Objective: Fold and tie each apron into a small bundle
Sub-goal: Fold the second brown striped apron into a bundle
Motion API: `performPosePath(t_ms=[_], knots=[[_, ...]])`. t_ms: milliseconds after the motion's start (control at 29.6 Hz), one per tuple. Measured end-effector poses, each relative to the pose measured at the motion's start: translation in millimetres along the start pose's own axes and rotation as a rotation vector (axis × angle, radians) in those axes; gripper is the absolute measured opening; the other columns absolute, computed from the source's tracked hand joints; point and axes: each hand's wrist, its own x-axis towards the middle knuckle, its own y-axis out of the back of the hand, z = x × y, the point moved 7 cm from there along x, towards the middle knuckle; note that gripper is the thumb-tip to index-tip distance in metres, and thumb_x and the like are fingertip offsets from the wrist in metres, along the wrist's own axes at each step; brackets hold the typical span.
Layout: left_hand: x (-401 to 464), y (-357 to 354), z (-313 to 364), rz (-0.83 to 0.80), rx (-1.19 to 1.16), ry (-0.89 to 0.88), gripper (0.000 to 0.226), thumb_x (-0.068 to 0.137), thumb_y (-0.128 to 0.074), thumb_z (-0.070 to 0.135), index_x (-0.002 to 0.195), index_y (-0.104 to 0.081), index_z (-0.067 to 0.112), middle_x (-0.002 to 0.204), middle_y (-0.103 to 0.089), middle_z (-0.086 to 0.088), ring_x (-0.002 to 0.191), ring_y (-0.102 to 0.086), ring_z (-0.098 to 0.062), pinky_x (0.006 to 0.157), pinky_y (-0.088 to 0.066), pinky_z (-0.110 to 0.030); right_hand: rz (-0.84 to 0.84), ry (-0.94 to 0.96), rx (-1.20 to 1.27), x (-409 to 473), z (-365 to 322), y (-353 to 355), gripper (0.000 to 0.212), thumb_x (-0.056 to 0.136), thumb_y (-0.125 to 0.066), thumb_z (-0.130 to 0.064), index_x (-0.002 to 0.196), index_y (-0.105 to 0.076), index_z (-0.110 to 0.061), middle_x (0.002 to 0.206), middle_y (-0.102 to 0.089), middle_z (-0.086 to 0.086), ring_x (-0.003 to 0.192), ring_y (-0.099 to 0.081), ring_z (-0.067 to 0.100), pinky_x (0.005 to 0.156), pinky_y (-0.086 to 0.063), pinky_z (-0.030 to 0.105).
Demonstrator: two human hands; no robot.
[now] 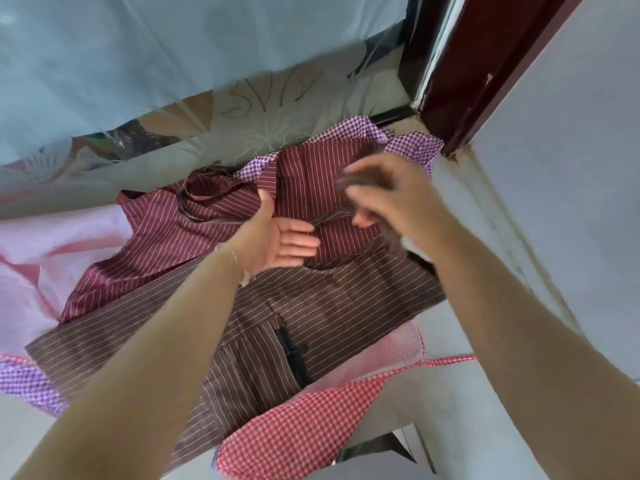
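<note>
Brown apron [263, 327]: long axis runs toward the person, beneath flat left hand [277, 242]; blurred right hand [384, 195], grip indeterminate.

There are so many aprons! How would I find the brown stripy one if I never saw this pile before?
Start at the dark red door frame in the far corner and come toward the person, past the maroon striped apron under the left hand. The brown striped apron lies nearest, spread on top. It alone is dull brown, with a pocket holding a black pen; the others are maroon, pink or checked.
</note>
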Motion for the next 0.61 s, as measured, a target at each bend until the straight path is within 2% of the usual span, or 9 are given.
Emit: performPosePath(t_ms=[68,101,169,203,270,338,405,473,608], knots=[[-17,-9,-32,-0.250,-0.234,0.021,0.104,0.076,0.000,0.083,0.143,-0.036,0.013,0.133,-0.055,-0.022,0.121,-0.054,-0.036,0.102,-0.043,-0.045,-0.336,-0.019,-0.078,-21,-1,-65,0.025,0.088,-0.063,-0.010,0.107,-0.059,-0.026,0.089,-0.067,-0.004,0.072,-0.069,0.008,0.067,-0.059,0.026],[-30,-17,-44,-0.478,-0.506,0.041,0.095,0.078,-0.006,0.084,0.151,-0.017,0.026,0.136,-0.047,-0.030,0.124,-0.049,-0.044,0.102,-0.041,-0.049,-0.468,-0.056,-0.103,-32,11,-92,0.027,0.088,-0.062,-0.009,0.108,-0.060,-0.026,0.088,-0.066,-0.005,0.073,-0.069,0.006,0.067,-0.059,0.027],[-47,0,-58,-0.641,-0.916,0.074,0.065,0.090,-0.021,0.072,0.146,0.004,0.051,0.129,-0.043,-0.043,0.126,-0.038,-0.055,0.107,-0.031,-0.058,-0.595,-0.076,-0.216,-50,42,-135,0.029,0.089,-0.062,-0.013,0.115,-0.061,-0.026,0.097,-0.067,-0.006,0.083,-0.068,0.005,0.075,-0.058,0.033],[-42,21,-71,-0.496,-0.868,0.034,0.064,0.095,-0.033,0.061,0.149,-0.006,0.042,0.119,-0.055,-0.036,0.122,-0.047,-0.049,0.107,-0.033,-0.055,-0.594,-0.031,-0.317,-55,58,-147,0.034,0.089,-0.063,-0.019,0.121,-0.058,-0.029,0.107,-0.067,-0.008,0.092,-0.066,0.006,0.084,-0.056,0.035],[-32,39,-91,-0.325,-0.727,-0.078,0.061,0.081,-0.072,0.039,0.130,-0.046,0.014,0.075,-0.061,-0.002,0.076,-0.066,-0.020,0.088,-0.053,-0.041,-0.487,0.151,-0.613,-60,82,-160,0.050,0.085,-0.067,-0.032,0.132,-0.047,-0.034,0.124,-0.061,-0.010,0.112,-0.059,0.010,0.102,-0.045,0.037],[-29,64,-105,-0.157,-0.648,-0.107,0.055,0.066,-0.086,0.028,0.109,-0.057,0.011,0.054,-0.039,0.008,0.042,-0.045,-0.005,0.059,-0.057,-0.027,-0.250,0.279,-0.956,-63,103,-154,0.074,0.077,-0.074,-0.045,0.140,-0.038,-0.029,0.137,-0.051,-0.002,0.129,-0.047,0.022,0.110,-0.031,0.049],[-34,75,-116,-0.023,-0.692,-0.072,0.029,0.077,-0.071,0.027,0.098,-0.057,0.014,0.049,-0.033,0.008,0.034,-0.033,-0.002,0.040,-0.047,-0.019,-0.090,0.175,-1.128,-63,126,-141,0.096,0.070,-0.074,-0.059,0.146,-0.029,-0.023,0.148,-0.039,0.007,0.139,-0.034,0.033,0.110,-0.023,0.059],[-41,84,-126,0.077,-0.756,-0.077,0.013,0.090,-0.049,0.025,0.095,-0.052,0.014,0.049,-0.034,0.009,0.032,-0.030,-0.002,0.034,-0.039,-0.016,-0.011,0.121,-1.152,-70,140,-137,0.103,0.069,-0.066,-0.069,0.148,-0.024,-0.018,0.153,-0.031,0.011,0.142,-0.027,0.037,0.110,-0.017,0.061],[-40,78,-134,0.180,-0.896,-0.069,0.023,0.100,-0.039,0.027,0.094,-0.055,0.010,0.055,-0.033,0.006,0.035,-0.028,-0.003,0.031,-0.031,-0.013,0.082,0.302,-1.143,-94,141,-149,0.077,0.079,-0.057,-0.064,0.135,-0.046,-0.012,0.129,-0.054,0.009,0.121,-0.051,0.031,0.104,-0.037,0.052]])
